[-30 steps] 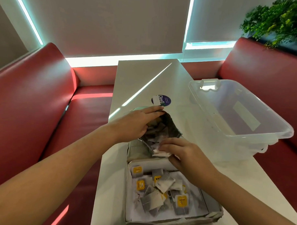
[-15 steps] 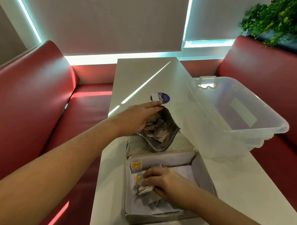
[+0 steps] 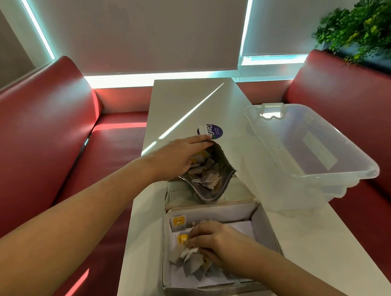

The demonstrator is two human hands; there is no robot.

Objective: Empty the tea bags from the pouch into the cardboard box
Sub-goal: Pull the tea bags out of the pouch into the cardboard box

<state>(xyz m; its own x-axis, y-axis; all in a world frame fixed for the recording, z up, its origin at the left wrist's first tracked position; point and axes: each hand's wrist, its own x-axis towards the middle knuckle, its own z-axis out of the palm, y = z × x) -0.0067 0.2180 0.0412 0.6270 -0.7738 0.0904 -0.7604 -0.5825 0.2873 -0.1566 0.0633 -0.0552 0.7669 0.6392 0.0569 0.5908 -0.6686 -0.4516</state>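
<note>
While the left hand [image 3: 178, 157] still grips the pouch [image 3: 213, 177] rim at centre frame, the right hand [image 3: 217, 244], as half a second ago, stays curled around tea bags [image 3: 192, 261] inside the cardboard box [image 3: 264, 230] at lower centre.

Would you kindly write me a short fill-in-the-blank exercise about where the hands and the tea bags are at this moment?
1. The left hand holds open the ____, which has tea bags inside.
2. The right hand is inside the ____ box.
3. The clear plastic tub stands on the person's ____ side.

Missing words: pouch; cardboard; right
</note>
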